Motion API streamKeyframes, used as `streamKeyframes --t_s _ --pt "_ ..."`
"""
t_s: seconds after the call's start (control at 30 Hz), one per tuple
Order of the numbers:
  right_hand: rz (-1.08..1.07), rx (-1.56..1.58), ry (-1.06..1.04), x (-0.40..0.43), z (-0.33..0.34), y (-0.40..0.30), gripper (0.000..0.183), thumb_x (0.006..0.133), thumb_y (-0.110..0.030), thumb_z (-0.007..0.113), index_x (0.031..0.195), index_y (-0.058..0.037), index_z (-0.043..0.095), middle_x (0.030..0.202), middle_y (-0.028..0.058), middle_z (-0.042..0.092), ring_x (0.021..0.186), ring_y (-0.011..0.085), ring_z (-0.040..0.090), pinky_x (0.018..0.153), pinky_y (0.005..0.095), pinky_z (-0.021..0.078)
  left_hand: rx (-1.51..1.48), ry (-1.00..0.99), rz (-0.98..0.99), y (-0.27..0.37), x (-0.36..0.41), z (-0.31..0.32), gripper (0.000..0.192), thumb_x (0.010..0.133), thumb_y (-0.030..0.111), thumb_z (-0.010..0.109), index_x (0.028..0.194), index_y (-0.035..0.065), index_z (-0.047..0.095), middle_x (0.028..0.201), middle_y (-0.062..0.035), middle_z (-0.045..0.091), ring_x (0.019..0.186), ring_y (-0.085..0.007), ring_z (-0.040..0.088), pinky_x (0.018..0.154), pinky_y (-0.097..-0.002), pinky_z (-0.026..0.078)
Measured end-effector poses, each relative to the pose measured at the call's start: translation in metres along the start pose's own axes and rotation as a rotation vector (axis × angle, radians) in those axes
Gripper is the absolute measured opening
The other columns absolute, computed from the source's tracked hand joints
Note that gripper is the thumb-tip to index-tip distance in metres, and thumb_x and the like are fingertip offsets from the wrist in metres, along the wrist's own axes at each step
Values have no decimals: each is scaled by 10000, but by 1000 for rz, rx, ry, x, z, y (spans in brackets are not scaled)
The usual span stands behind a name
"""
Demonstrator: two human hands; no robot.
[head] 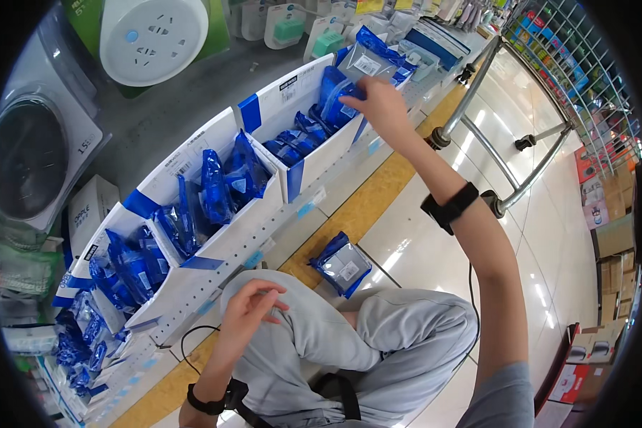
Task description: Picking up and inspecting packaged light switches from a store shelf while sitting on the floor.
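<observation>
My right hand (pixel 382 104) reaches over the far end of a white cardboard display box (pixel 321 147), its fingers at a blue plastic packet (pixel 336 96) and a clear-fronted packet with a barcode label (pixel 366 63). Whether it grips either one is unclear. My left hand (pixel 254 307) rests above my left knee, fingers apart, holding nothing. More blue packets stand upright in the middle box (pixel 251 214) and the nearer box (pixel 166 289). One blue packet with a silvery face (pixel 345 266) lies on the floor before my crossed legs.
A wheeled metal trolley frame (pixel 492 152) stands on the tiles at right. The perforated shelf edge (pixel 257 235) runs diagonally past the boxes. Packaged power sockets (pixel 154 43) hang at upper left, and loose blue packets (pixel 80 342) lie at lower left.
</observation>
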State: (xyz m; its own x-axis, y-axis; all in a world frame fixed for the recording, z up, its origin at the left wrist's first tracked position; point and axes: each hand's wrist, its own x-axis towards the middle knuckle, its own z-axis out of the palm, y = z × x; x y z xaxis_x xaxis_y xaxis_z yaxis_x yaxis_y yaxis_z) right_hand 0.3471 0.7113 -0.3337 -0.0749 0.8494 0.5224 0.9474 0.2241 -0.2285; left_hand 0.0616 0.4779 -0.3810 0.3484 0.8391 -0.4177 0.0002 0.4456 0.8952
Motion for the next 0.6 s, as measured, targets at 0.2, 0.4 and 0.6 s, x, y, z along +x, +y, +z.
streamKeyframes --t_s 0.2,0.4,0.6 --pt "-28 12 22 9 -12 -3 346 651 -335 689 784 -24 615 716 166 594 708 327 577 614 378 452 -46 -10 -10 2 2 2 154 874 137 481 985 36 517 971 -60 568 804 -154 596 622 -248 484" --pt "-422 194 330 -26 -91 -45 182 676 -93 642 837 -15 605 791 122 587 666 276 554 575 304 459 -100 -58 21 15 6 2 281 908 246 399 1021 11 501 996 -113 562 886 -203 572 722 -305 473" --pt "-1101 47 190 -107 -136 -82 190 714 -31 550 884 25 614 901 133 609 785 248 585 708 311 493 -753 -265 114 77 6 28 448 927 356 283 1167 8 431 1186 -136 469 1049 -216 499 868 -349 415"
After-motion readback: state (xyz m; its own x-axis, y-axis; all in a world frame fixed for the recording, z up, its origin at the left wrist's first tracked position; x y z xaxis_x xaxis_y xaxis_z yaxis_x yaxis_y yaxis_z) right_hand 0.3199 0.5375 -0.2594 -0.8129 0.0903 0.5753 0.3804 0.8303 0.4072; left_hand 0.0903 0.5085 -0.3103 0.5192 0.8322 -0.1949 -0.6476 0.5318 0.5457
